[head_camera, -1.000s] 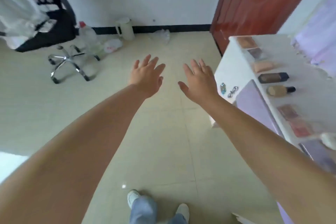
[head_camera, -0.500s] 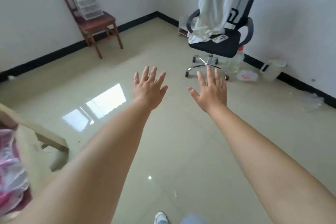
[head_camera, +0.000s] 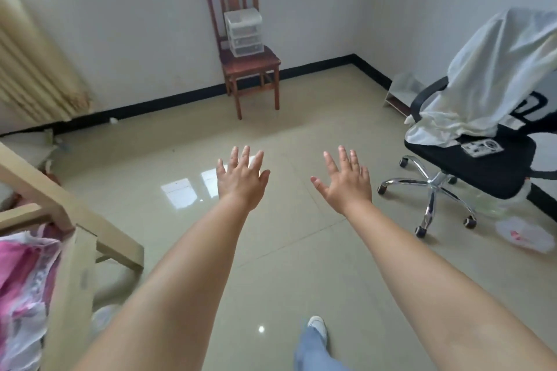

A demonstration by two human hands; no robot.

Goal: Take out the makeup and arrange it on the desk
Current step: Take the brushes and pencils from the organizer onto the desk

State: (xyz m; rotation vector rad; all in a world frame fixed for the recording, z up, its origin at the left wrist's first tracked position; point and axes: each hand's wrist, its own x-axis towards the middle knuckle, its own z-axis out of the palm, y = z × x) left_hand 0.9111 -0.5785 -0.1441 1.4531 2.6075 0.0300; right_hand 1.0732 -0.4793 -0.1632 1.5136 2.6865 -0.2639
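My left hand (head_camera: 241, 179) and my right hand (head_camera: 346, 179) are stretched out in front of me over the tiled floor, fingers spread and straight, holding nothing. A small clear plastic drawer box (head_camera: 244, 32) stands on the seat of a wooden chair (head_camera: 247, 65) against the far wall, well beyond both hands. Its contents are too small to make out. No desk and no makeup lie in view.
A black office chair (head_camera: 470, 166) draped with a white cloth stands at the right. A light wooden frame (head_camera: 69, 220) with pink-and-white fabric (head_camera: 24, 289) fills the lower left. A white plastic bag (head_camera: 526, 235) lies on the floor. My foot (head_camera: 316, 325) is below.
My view has swung left, away from the white desk with makeup and the door, past the office chair, onto the wooden chair. Both hands stay spread and empty.
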